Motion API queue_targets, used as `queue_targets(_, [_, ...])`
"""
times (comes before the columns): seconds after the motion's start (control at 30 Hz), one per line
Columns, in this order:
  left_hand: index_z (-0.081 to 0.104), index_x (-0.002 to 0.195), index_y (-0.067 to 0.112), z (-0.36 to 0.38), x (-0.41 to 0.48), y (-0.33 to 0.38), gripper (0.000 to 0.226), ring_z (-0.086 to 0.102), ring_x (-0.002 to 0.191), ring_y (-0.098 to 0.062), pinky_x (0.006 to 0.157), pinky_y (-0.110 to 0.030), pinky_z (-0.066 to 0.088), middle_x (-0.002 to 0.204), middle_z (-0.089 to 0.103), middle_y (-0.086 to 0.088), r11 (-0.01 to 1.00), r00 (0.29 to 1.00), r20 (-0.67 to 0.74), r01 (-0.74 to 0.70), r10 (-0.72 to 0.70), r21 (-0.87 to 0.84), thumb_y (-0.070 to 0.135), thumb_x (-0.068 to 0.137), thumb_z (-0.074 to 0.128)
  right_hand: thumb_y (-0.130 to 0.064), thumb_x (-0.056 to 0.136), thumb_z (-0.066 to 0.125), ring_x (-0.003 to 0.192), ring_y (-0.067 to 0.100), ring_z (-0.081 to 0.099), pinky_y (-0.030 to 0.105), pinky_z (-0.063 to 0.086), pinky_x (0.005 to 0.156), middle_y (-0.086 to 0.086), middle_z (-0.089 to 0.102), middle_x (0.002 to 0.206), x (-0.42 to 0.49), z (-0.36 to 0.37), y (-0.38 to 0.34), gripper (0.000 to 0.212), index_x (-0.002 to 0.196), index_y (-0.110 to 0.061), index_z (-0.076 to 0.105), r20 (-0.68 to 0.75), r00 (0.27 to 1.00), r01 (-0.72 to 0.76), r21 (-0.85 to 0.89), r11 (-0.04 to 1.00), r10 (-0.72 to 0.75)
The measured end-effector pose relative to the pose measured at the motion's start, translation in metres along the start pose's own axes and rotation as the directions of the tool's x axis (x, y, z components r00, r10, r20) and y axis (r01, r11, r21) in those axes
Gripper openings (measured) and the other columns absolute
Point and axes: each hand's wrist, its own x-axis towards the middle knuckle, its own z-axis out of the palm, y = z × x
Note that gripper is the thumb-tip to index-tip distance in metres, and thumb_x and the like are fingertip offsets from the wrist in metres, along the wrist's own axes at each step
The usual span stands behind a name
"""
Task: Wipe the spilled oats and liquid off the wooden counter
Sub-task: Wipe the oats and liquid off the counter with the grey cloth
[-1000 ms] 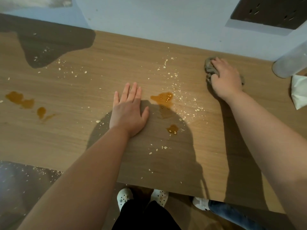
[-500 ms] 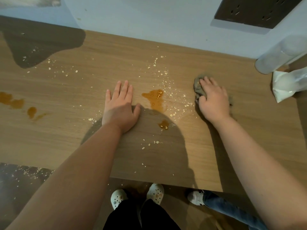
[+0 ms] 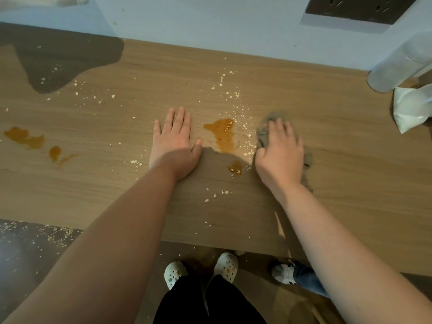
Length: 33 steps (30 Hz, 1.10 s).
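Cloth (image 3: 263, 134) slid left, right hand (image 3: 280, 152) beside spill (image 3: 222, 134)

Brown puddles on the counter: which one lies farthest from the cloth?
The leftmost puddle, at the picture's left edge; the others lie nearer the cloth under the right hand.

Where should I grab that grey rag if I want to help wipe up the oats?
Probably from above, the way the right hand is on it now. The grey rag lies flat and crumpled on the wooden counter, so there is no lifted edge to slide under. Lay a flat palm on its middle, or pinch the bunched far edge that shows past the fingertips.
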Motion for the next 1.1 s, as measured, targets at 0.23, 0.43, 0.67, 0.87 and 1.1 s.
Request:
queue_targets(0.23, [0.002,0.158,0.013,-0.001,-0.001,0.0,0.073,-0.009,0.152,-0.021,0.122,-0.046,-0.003,0.166,-0.005,-0.004,0.999,1.0,0.01,-0.006,0.006,0.039,0.049,0.099,0.024,-0.024,0.093,0.043,0.149,0.019,0.016,0.048,0.01,0.121,0.004,0.023,0.161,0.017,-0.023,0.068,0.062,0.152,-0.014,0.029,-0.032,0.99,-0.138,0.063,0.988,0.141])
queue_targets(0.43, [0.005,0.158,0.011,0.001,-0.001,0.0,0.071,-0.008,0.152,-0.022,0.123,-0.047,-0.002,0.166,-0.003,-0.005,1.0,1.0,0.005,-0.004,0.004,0.028,0.045,0.101,0.03,-0.024,0.093,0.043,0.149,0.022,0.013,0.045,0.009,0.122,0.005,0.018,0.162,0.021,-0.004,0.003,0.065,0.154,-0.013,0.023,0.006,0.997,0.079,0.0,0.997,-0.079])
queue_targets(0.67, [0.003,0.158,0.011,0.0,0.0,0.0,0.071,-0.008,0.152,-0.022,0.123,-0.047,-0.002,0.166,-0.004,-0.005,0.999,1.0,0.004,-0.005,0.005,0.035,0.043,0.101,0.031,-0.02,0.093,0.045,0.148,0.02,0.017,0.047,0.009,0.122,0.005,0.025,0.16,0.037,-0.024,0.068,0.061,0.152,-0.013,0.031,-0.051,0.99,-0.129,0.092,0.987,0.134])
queue_targets(0.87, [0.005,0.158,0.011,-0.001,0.0,-0.001,0.071,-0.008,0.152,-0.022,0.123,-0.047,-0.002,0.166,-0.003,-0.004,1.0,1.0,0.005,-0.004,0.004,0.015,0.042,0.1,0.033,-0.021,0.091,0.047,0.149,0.019,0.012,0.042,0.005,0.122,0.004,0.019,0.162,0.002,-0.01,0.033,0.067,0.154,-0.015,0.023,0.076,0.973,0.222,-0.025,0.975,-0.22])
queue_targets(1.1, [0.006,0.158,0.013,-0.002,0.0,0.0,0.071,-0.006,0.152,-0.022,0.123,-0.048,-0.001,0.166,-0.001,-0.004,1.0,1.0,0.013,-0.006,0.005,0.016,0.042,0.099,0.032,-0.023,0.092,0.044,0.149,0.021,0.013,0.046,0.009,0.122,0.005,0.021,0.161,-0.009,-0.005,0.033,0.065,0.153,-0.011,0.026,-0.08,0.972,-0.219,0.03,0.975,0.221])
